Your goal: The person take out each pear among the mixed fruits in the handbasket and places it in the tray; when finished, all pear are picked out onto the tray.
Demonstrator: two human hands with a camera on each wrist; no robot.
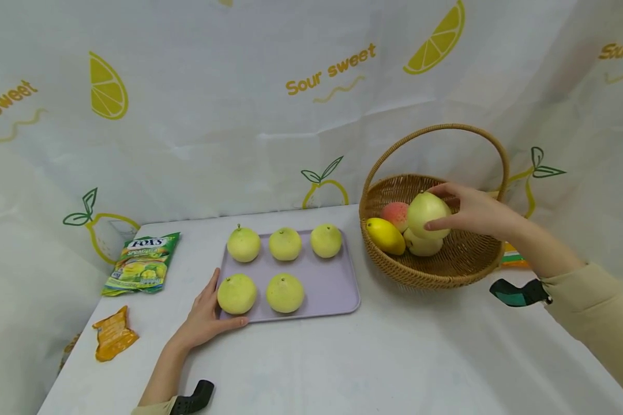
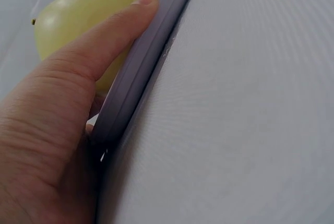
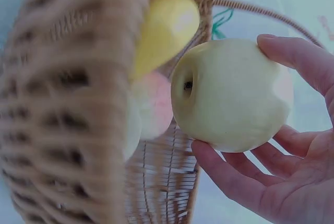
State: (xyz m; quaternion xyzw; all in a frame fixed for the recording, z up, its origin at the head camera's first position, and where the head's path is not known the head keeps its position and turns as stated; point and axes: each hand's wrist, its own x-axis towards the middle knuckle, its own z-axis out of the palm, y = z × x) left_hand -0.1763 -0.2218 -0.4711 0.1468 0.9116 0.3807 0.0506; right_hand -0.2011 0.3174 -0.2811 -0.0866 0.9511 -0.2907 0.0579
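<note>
My right hand (image 1: pixel 472 212) holds a pale green pear (image 1: pixel 427 214) between thumb and fingers over the wicker basket (image 1: pixel 431 281). In the right wrist view, the dark blossom end of the pear (image 3: pixel 232 96) points toward the basket. Below it in the basket lie another pear (image 1: pixel 423 244), a yellow mango (image 1: pixel 386 236) and a pink peach (image 1: pixel 396 215). My left hand (image 1: pixel 203 316) grips the near left corner of a lilac tray (image 1: pixel 328 291), its thumb along the front rim. Several pears stand on the tray, one (image 1: pixel 237 294) right beside that hand.
A green candy bag (image 1: pixel 142 265) and a small orange packet (image 1: pixel 115 334) lie at the left of the white-covered table. Part of an orange and green packet (image 1: pixel 514 257) shows behind the basket. The tall basket handle (image 1: pixel 446 127) arches above the right hand.
</note>
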